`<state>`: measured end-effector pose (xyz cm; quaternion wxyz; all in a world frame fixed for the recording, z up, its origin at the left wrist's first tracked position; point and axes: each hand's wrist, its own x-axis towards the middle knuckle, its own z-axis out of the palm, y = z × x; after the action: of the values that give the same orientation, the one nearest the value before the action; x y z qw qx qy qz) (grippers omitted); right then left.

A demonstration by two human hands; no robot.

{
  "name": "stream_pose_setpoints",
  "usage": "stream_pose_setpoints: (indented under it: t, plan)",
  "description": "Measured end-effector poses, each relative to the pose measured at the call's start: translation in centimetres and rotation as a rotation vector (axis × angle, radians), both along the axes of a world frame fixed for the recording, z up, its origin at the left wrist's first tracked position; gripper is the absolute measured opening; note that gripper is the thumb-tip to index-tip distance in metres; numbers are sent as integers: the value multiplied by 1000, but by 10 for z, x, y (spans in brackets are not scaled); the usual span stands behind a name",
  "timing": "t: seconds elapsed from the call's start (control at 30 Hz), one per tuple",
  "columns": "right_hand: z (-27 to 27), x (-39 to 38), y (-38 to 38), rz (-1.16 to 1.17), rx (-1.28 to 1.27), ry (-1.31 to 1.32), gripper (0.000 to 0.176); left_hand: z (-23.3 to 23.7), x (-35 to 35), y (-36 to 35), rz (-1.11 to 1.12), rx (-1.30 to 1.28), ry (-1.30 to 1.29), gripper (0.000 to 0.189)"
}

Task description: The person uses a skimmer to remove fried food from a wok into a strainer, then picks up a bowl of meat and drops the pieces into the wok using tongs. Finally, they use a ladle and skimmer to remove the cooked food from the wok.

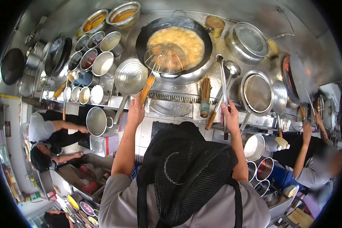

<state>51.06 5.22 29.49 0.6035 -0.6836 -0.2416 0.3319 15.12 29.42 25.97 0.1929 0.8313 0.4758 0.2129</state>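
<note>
My left hand (135,112) is closed around the wooden handle of a wire skimmer (167,60). The skimmer's round mesh basket is over the near left part of a black wok (142,40), with orange-brown pieces showing through the wires. Pale yellow, foamy liquid (190,43) bubbles in the wok. My right hand (230,116) grips long metal tongs (223,81), which point away from me to the right of the wok. A ladle (232,69) lies beside the tongs. Close to my left hand rests a perforated strainer (131,76).
Left stand several metal pots of sauces (102,63) and two bowls of orange liquid (123,16). A bamboo brush (205,97) is at the stove's front edge. Right are a lidded pot (250,41) and a sieve (257,93). Co-workers (45,131) work on both sides; flames (286,64) show right.
</note>
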Motion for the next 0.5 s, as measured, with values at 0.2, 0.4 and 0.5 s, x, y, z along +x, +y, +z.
stream_pose_setpoints:
  t: [0.2,0.4,0.5]
  plan:
    - [31,-4,-38,565,-258,60,46,5,-34,6,39,-119,-308,79]
    - [8,-61,-8,928,-666,-53,52,38,-140,15,320,-96,-613,61]
    - [-30,-120,31,1065,-699,-141,55,47,-200,5,429,-38,-638,53]
